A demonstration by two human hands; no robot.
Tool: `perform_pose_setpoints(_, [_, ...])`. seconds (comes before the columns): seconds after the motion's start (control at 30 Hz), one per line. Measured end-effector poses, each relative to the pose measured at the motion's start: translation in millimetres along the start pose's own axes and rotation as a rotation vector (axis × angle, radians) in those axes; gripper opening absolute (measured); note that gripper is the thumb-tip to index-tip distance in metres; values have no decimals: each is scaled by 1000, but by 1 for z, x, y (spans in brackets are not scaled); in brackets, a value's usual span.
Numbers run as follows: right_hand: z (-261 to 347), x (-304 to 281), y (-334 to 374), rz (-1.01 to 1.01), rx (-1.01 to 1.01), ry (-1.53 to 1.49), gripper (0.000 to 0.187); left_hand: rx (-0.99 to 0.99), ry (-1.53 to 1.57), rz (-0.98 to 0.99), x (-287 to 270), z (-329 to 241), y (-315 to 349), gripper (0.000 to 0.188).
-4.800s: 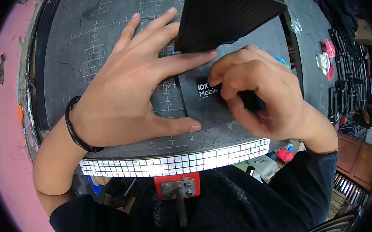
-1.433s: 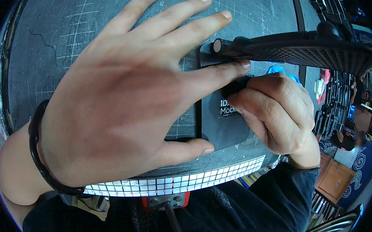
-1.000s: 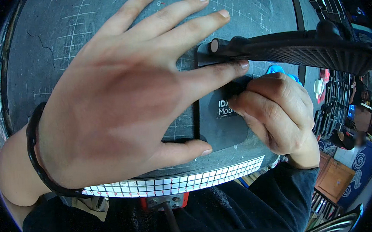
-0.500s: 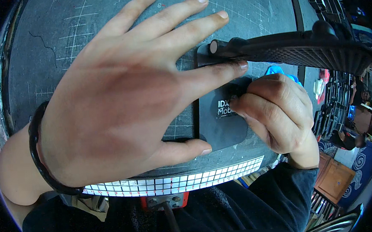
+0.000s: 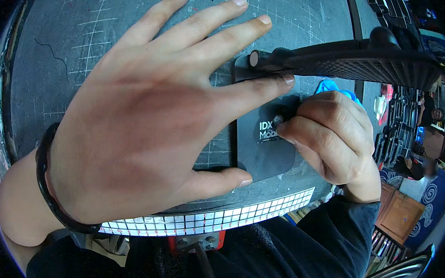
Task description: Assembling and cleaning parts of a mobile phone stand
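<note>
My left hand [image 5: 144,124] is spread wide over the cutting mat [image 5: 75,25], with a black cord around its wrist. Its index finger reaches across the flat dark grey plate [image 5: 265,156], and its thumb tip rests at the plate's left edge. White lettering [image 5: 267,130] marks the plate's middle. My right hand [image 5: 336,136] is closed in a pinch, its fingertips at the right end of that lettering. A tiny greyish, crumpled-looking bit [image 5: 278,119] shows beside those fingertips; whether they grip it is hidden.
A black mesh-textured piece [image 5: 351,60] rises at the plate's far end. Something bright blue [image 5: 327,86] lies behind my right hand. A white gridded ruler strip [image 5: 207,221] runs along the near table edge, above a red metal fitting [image 5: 196,241]. Shelves and wooden furniture [image 5: 400,214] stand at right.
My right fingertips have moved very slightly, and more of the small greyish bit shows beside them. The left hand stays nearly in place.
</note>
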State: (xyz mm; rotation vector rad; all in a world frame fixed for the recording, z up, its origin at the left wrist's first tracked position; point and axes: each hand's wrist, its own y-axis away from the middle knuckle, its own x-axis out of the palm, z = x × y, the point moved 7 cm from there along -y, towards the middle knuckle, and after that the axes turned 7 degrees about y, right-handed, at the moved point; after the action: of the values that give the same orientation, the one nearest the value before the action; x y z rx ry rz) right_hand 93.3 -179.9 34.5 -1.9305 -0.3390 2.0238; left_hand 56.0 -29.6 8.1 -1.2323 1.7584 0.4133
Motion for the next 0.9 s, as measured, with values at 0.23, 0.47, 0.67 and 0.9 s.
perform_pose_setpoints(0.23, [0, -1, 2, 10, -2, -7, 30, -16, 1, 25, 0, 0, 0, 83])
perform_pose_setpoints(0.47, [1, -2, 3, 12, -4, 2, 32, -56, -20, 113, 3, 2, -1, 83])
perform_pose_setpoints(0.67, [1, -2, 5, 26, -12, -4, 32, -93, -54, 127, 2, -2, -1, 83])
perform_pose_setpoints(0.9, [1, -3, 6, 8, -20, -2, 33, -10, -15, 22, 2, 0, 1, 84])
